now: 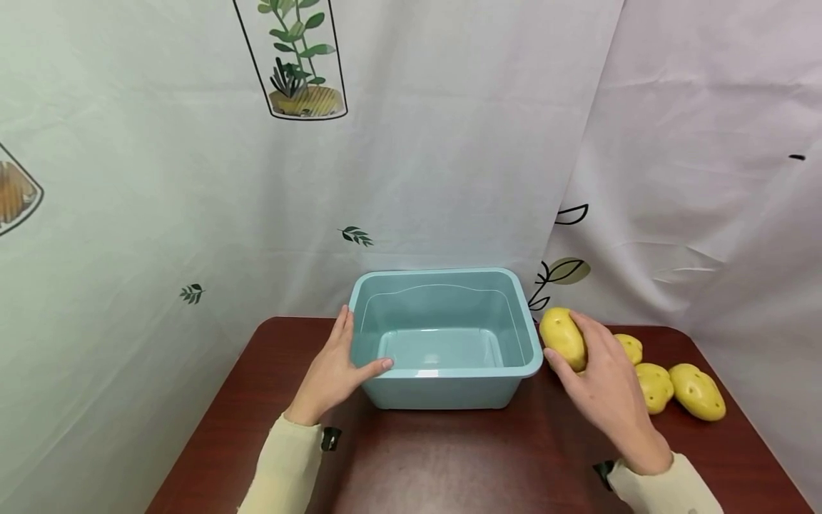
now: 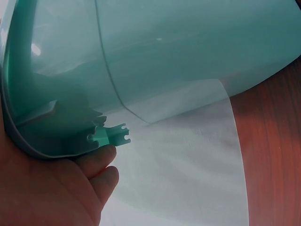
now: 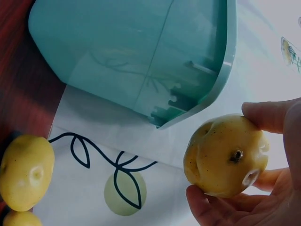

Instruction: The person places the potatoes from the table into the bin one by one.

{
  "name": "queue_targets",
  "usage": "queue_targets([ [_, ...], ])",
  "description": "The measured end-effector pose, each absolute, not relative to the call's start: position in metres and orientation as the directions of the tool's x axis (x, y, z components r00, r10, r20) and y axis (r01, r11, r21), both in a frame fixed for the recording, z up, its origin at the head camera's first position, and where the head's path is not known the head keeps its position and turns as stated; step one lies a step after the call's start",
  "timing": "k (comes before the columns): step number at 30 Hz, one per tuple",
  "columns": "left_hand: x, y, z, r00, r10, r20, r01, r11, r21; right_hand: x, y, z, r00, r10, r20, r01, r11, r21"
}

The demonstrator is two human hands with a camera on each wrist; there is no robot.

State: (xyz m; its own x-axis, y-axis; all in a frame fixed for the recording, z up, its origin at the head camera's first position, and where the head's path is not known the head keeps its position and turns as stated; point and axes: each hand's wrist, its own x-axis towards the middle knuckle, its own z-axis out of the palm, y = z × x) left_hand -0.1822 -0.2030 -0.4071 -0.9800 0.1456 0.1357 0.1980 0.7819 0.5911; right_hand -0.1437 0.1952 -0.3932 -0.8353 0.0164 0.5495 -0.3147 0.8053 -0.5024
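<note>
A light blue-green plastic basin (image 1: 443, 392) stands on the table, its inside bare in the head view. My left hand (image 1: 327, 382) holds it at the near left corner, thumb over the front rim and fingers along the left side. In the left wrist view, fingertips (image 2: 107, 176) show below the basin's rim. My right hand (image 1: 610, 385) grips a yellow potato (image 1: 561, 337) just right of the basin. Seen from the right wrist, thumb and fingers close around this potato (image 3: 228, 157), raised beside the rim.
Several more potatoes (image 1: 696, 392) lie on the right side of the dark red-brown table (image 1: 443, 457), partly behind my right hand. A pale cloth with plant prints (image 1: 449, 143) hangs behind the table and to its sides.
</note>
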Motion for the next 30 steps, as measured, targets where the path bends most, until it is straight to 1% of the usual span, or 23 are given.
queue_targets([
  [14,-0.182,-0.203,-0.407,-0.982,0.143,0.123,0.188,0.79,0.583,-0.149,0.186,-0.393,-0.843,0.014,0.538,-0.314,0.798,-0.514],
  [30,-0.182,-0.203,-0.408,-0.982,0.14,0.126,0.187,0.784,0.592,-0.156,0.176,-0.393,-0.805,0.002,0.593,-0.375,0.773,-0.511],
])
